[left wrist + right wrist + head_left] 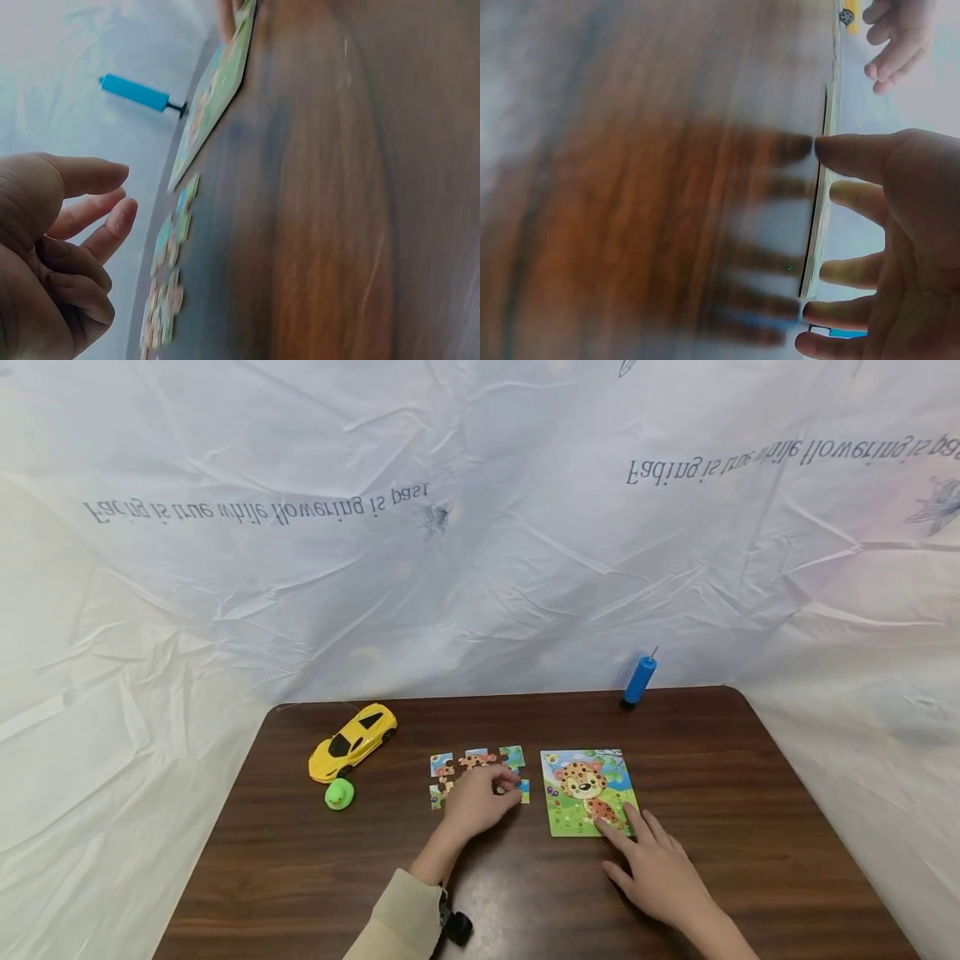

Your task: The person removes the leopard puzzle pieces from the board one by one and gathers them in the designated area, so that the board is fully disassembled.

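Observation:
My left hand hovers over a group of loose jigsaw pieces, left of the middle of the table. In the left wrist view the thumb and bent fingers of this hand stand apart, with nothing between them. The pieces carry bits of a spotted animal, sky and grass; some are hidden under the hand. To the right lies a flat picture board showing a cartoon leopard on grass. My right hand has its fingers spread, the fingertips resting at the board's lower right corner and the thumb on the table side.
On the left of the brown wooden table are a yellow toy car and a small green rubber duck. A blue hand pump with a thin needle stands at the back edge. White printed sheeting hangs around the table.

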Available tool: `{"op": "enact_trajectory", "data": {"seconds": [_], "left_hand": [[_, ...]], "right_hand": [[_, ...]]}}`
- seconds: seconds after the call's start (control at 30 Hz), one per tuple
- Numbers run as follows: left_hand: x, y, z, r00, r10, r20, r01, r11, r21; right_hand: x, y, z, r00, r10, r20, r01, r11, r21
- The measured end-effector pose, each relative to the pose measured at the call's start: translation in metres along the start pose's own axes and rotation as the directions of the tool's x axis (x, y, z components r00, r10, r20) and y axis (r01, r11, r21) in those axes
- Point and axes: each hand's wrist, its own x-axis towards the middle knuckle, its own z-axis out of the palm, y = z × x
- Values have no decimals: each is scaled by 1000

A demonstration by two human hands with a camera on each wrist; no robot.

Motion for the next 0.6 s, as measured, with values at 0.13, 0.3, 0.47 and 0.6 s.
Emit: {"op": "enact_trajectory", "data": {"seconds": [0.13, 0.3, 0.47, 0.6], "left_hand": [[-1, 11, 15, 998, 28, 47, -28, 1000, -3], [2, 19, 36, 993, 54, 108, -56, 998, 14], [4, 20, 50, 989, 33, 143, -37, 999, 29], [5, 22, 55, 989, 12, 144, -18, 999, 45]], "right_hand": [[3, 1, 0, 1000, 5, 17, -6, 999, 42], [4, 1, -2, 999, 0, 48, -3, 998, 65], [5, 1, -3, 998, -6, 61, 1, 997, 75], [5, 1, -1, 999, -10, 54, 7, 998, 66]]}}
